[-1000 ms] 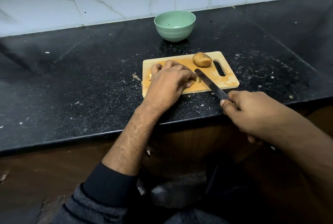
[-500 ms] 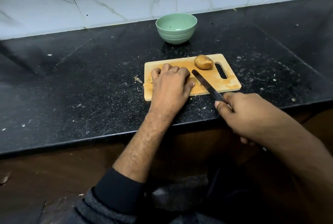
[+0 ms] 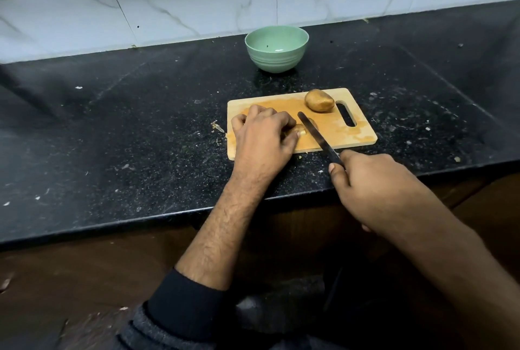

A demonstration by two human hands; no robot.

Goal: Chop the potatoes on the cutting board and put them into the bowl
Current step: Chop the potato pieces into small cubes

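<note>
- Sitting at twelve o'clock on the black stone tabletop (image 3: 140, 130), the pale green ribbed bowl (image 3: 276, 48) holds nothing visible.
- Left hand (image 3: 263, 135) grasps a partly hidden potato piece (image 3: 300, 130) on the rectangular wooden cutting board (image 3: 357, 133); right hand (image 3: 374, 183) clenches round the dark-handled steel knife (image 3: 316, 134).
- Whole brown potato (image 3: 319, 100) lies at the board's one o'clock.

Bare counter (image 3: 140, 130) left of board (image 3: 363, 135)

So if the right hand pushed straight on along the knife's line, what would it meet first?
Probably the potato under the left hand: the right hand aims the knife up-left, blade already at it. Depth is uncertain.
</note>
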